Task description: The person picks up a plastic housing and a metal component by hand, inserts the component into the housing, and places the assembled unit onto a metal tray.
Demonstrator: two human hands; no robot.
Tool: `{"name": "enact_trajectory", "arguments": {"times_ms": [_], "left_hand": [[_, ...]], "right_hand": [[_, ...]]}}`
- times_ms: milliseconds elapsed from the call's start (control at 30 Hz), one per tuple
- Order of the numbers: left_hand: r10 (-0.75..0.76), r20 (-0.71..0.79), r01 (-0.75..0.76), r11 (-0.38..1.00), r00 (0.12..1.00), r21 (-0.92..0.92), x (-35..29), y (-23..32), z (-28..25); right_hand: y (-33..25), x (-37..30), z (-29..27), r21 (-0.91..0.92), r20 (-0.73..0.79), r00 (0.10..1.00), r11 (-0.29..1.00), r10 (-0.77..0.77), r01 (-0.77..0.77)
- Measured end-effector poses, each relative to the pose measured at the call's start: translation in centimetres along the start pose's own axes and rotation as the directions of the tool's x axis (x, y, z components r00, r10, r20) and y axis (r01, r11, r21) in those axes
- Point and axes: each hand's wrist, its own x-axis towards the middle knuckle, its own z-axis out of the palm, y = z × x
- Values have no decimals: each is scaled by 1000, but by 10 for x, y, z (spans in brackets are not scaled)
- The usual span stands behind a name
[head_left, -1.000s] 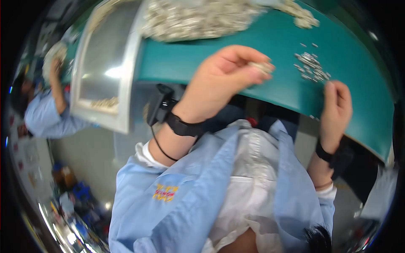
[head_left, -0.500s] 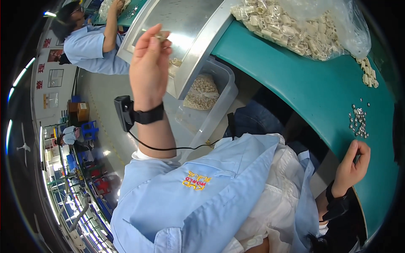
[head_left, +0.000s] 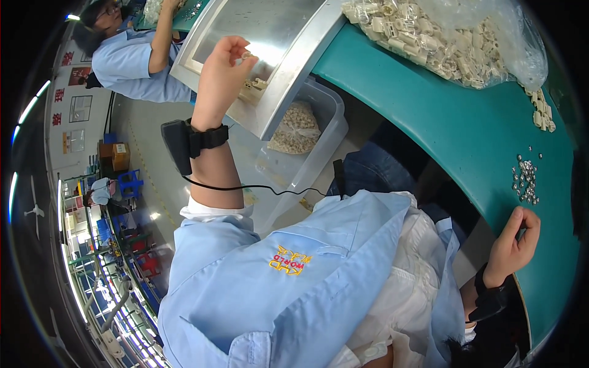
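Note:
My left hand (head_left: 222, 78) is raised over the metal tray (head_left: 279, 27) at upper left, its thumb and fingers pinched on a small beige plastic fitting (head_left: 247, 55), mostly hidden by the fingertips. Just beneath it, several like beige fittings (head_left: 254, 88) lie at the tray's near corner. At the right, my right hand (head_left: 516, 244) rests at the green table (head_left: 429, 119), fingers curled and thumb against the forefinger; what they hold, if anything, is hidden. Small silvery metal pieces (head_left: 526, 179) lie scattered just beyond its fingertips.
A clear bag (head_left: 438, 46) full of beige fittings lies on the far table, with loose ones (head_left: 542, 113) beside it. Below the tray, a translucent bin (head_left: 334, 116) holds another filled bag (head_left: 296, 130). A co-worker (head_left: 126, 64) sits at upper left.
My left hand has turned and dropped slightly, bringing its fingertips closer to the fittings on the tray. The view has shifted a little; my right hand keeps nearly the same pose.

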Motion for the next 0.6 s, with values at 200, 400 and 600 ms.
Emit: {"name": "enact_trajectory", "arguments": {"times_ms": [200,400,600], "left_hand": [[-96,206,36,960,974,277,-4,17,1],[38,79,-44,996,996,77,-11,18,0],[251,-179,-300,889,951,-346,-27,78,34]], "right_hand": [[3,-1,1,-4,2,1000,1000,9,-9],[4,2,-4,-23,11,1000,1000,-3,3],[-3,3,2,25,-23,999,999,25,-25]]}}
